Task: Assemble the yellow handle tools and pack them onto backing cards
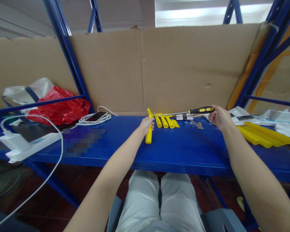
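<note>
Gripping a yellow tube [148, 137] in the left hand [147, 125], closed around it partway along, with both ends showing past the fist. Held over the blue counter [181, 151], lengthwise toward the cardboard [178, 67]; impossible to tell whether resting on the surface or lifted slightly off. Gripping a screwdriver [200, 110] in the right hand [219, 117], closed at the back end of the black-and-yellow handle, with the shaft running nearly level leftward to the tube, just beyond the left fist. Too small to tell whether set into a hole or merely laid against the side at the tip.

Looks like screwdriver work on this one tube: apparently bracing with the left, aligning or driving with the right. Probably calls next for keeping the tube from rolling, lining up the shaft with the contact spot, then turning or pressing with the right grip, without letting the tip slip toward the left fingers.

Lying just right of the held tube: a row of other yellow tubes [164, 121], then a small white stack [183, 117] and a flat metal piece [199, 125]. Lying near the right forearm: larger yellow pieces [263, 133]. Well apart, off to the left: a coiled white cable [94, 120] and a red bag [60, 104].
</note>
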Demonstrator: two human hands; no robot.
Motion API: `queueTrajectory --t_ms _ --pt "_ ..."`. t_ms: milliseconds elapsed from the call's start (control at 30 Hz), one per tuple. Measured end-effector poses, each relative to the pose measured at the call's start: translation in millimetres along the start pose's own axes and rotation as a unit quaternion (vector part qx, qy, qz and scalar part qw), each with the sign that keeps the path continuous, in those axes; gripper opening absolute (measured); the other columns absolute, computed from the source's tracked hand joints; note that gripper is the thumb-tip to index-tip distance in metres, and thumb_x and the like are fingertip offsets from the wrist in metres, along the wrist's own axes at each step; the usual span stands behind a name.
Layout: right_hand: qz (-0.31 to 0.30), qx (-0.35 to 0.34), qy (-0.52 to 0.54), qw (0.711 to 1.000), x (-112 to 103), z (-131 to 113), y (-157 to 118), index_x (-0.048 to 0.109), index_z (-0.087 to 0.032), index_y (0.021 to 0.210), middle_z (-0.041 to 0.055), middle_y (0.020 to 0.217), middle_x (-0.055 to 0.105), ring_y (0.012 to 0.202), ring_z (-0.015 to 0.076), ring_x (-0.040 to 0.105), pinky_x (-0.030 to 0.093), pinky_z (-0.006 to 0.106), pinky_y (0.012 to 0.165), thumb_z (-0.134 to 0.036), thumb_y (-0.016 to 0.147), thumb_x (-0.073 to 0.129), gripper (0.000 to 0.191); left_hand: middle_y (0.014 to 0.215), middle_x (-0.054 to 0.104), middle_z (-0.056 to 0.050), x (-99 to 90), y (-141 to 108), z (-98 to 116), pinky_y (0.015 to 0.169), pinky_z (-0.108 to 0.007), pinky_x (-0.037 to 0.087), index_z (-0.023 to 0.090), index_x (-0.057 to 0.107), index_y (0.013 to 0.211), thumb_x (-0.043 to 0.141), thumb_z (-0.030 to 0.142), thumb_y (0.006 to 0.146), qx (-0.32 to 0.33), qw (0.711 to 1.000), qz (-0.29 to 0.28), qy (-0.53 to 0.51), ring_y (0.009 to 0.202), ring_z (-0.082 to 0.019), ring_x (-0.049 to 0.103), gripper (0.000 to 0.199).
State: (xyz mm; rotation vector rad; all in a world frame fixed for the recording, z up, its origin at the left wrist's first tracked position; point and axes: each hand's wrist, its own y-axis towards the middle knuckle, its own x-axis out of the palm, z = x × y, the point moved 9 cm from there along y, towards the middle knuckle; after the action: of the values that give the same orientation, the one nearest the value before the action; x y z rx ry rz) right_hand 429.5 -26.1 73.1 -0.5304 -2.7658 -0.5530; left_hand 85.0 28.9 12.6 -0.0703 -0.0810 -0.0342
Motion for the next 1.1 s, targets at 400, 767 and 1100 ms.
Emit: queueTrajectory --t_ms 400,767,1100 --pt "0.027 0.011 -0.001 1.0 7.2 -7.8 -15.2 0.062 -0.012 0.079 -0.0042 0.035 0.042 0.032 0.0075 0.037 0.029 0.017 0.033 -0.022 0.087 0.056 0.014 0.044 0.037 0.009 -0.1 -3.8 2.2 0.038 -0.016 0.025 0.02 0.044 0.082 0.045 0.011 0.087 -0.002 1.0 0.007 0.004 0.03 -0.005 0.032 0.01" --pt "-0.017 0.03 0.029 0.999 16.3 -7.0 -17.5 0.057 -0.016 0.077 -0.0048 0.043 0.044 0.04 0.0082 0.041 0.033 0.018 0.04 -0.013 0.081 0.063 0.008 0.044 0.037 0.01 -0.4 -3.9 2.5 0.038 -0.017 0.025 0.02 0.042 0.079 0.044 0.011 0.088 -0.003 1.0 0.008 0.004 0.03 -0.005 0.032 0.013" --pt "-0.06 -0.002 -0.014 0.998 14.4 -4.0 -9.2 0.049 -0.019 0.068 -0.007 0.041 0.039 0.04 0.0066 0.037 0.03 0.019 0.04 -0.039 0.068 0.08 0.036 0.044 0.037 0.01 -0.2 -2.1 1.5 0.037 -0.016 0.025 0.02 0.042 0.08 0.044 0.011 0.087 -0.004 1.0 0.006 0.005 0.03 -0.005 0.032 0.012"
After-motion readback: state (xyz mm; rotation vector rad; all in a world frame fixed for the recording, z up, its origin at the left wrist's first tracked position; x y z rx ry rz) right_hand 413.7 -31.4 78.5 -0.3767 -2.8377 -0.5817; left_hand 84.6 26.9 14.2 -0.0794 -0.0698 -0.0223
